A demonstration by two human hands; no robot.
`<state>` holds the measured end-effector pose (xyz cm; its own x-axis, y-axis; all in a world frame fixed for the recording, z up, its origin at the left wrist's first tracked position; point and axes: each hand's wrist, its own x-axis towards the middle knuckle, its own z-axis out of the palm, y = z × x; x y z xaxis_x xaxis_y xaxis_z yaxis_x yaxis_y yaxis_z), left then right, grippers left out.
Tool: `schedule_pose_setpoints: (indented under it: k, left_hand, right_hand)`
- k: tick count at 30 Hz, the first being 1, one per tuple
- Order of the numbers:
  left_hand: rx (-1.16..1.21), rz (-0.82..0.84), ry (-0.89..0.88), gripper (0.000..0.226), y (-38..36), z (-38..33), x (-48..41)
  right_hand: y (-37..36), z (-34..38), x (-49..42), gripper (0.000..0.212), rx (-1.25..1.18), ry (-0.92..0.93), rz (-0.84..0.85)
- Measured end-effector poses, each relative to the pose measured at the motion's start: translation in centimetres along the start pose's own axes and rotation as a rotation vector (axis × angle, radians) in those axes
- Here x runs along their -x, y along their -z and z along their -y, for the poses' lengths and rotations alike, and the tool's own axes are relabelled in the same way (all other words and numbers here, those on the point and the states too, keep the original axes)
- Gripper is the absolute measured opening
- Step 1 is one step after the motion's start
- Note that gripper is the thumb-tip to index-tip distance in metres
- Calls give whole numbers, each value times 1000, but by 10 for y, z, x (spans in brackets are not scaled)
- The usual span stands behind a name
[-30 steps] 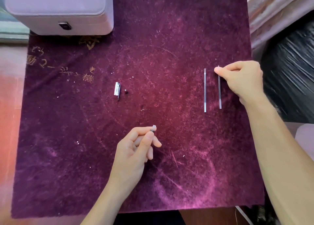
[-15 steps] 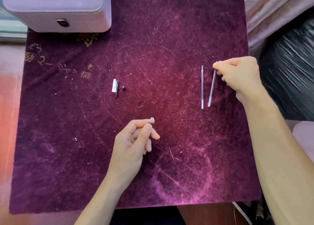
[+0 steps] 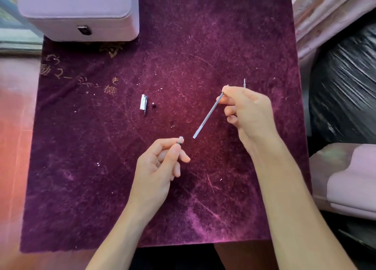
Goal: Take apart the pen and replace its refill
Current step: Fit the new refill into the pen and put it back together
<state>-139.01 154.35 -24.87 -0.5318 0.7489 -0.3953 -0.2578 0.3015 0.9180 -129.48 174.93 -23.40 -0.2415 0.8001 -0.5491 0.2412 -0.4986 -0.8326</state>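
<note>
My right hand [image 3: 247, 110] pinches a thin silver refill [image 3: 207, 117] near its tip and holds it slanted above the purple velvet mat [image 3: 101, 188]. The refill's free end points down-left, a short gap from the pen barrel [image 3: 180, 140]. That barrel sits in my left hand [image 3: 160, 168], and only its silver threaded end shows past the fingers. A second refill [image 3: 244, 82] lies on the mat behind my right hand, mostly hidden, with just its tip visible. The silver pen cap with clip [image 3: 143, 102] and a tiny dark part [image 3: 154, 105] lie on the mat at centre left.
A lilac box with a dark clasp [image 3: 81, 11] stands on the mat's far left corner. Black plastic wrapping [image 3: 345, 86] and a pale cushion [image 3: 350, 180] lie off the mat's right edge. Gold characters [image 3: 55, 70] are printed on the mat's left side.
My right hand has lifted the right-hand refill off the mat and carried it left toward the barrel, swinging its free end down-left. My left hand has held the barrel still.
</note>
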Motion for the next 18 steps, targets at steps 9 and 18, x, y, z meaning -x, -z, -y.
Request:
schedule_pose_setpoints:
  k: [9, 18]
  left_hand:
    - [1, -10, -16, 16, 6, 5, 8]
    - [14, -5, -12, 15, 14, 5, 13]
  right_hand:
    - [-20, -14, 19, 20, -142, -63, -12]
    - [-24, -21, 28, 16, -151, -70, -6]
